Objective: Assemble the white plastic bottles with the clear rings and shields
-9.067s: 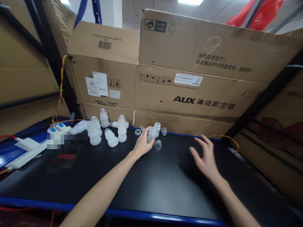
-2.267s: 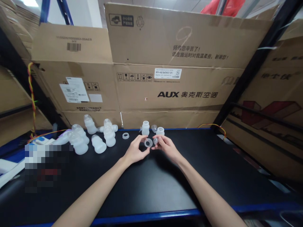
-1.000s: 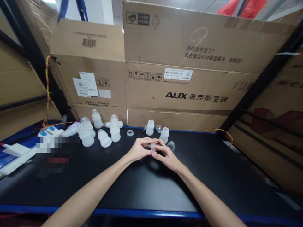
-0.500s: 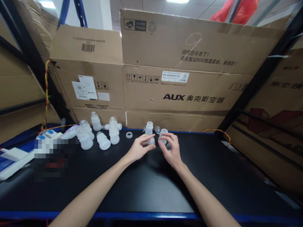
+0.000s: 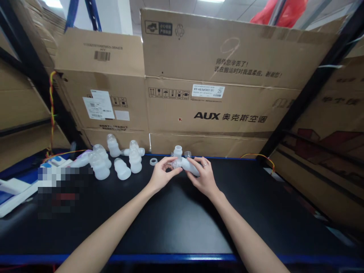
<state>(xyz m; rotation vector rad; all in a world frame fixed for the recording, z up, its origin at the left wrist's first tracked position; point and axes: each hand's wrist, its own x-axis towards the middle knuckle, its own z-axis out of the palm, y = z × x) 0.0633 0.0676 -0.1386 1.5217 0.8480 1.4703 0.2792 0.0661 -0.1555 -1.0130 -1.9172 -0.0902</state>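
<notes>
My right hand [image 5: 204, 178] grips a small translucent white bottle [image 5: 190, 166], tilted with its neck pointing left. My left hand [image 5: 160, 174] pinches a small collar-and-teat piece [image 5: 175, 163] against that neck. Both hands hover just above the black tabletop [image 5: 176, 212]. Behind them stands an open white bottle [image 5: 178, 151] with a clear cap [image 5: 187, 154] beside it. A loose white ring [image 5: 153, 161] lies left of my left hand.
Several capped white bottles [image 5: 122, 159] stand and lie at the back left. Large cardboard boxes [image 5: 216, 94] wall off the rear. White devices with blue buttons [image 5: 54, 162] and a blurred patch sit at the left. A black rack post [image 5: 309, 83] slants at right.
My right hand has picked up the bottle that stood behind the hands and tilted it toward the left hand. My left hand has brought its small piece up to the bottle's neck.
</notes>
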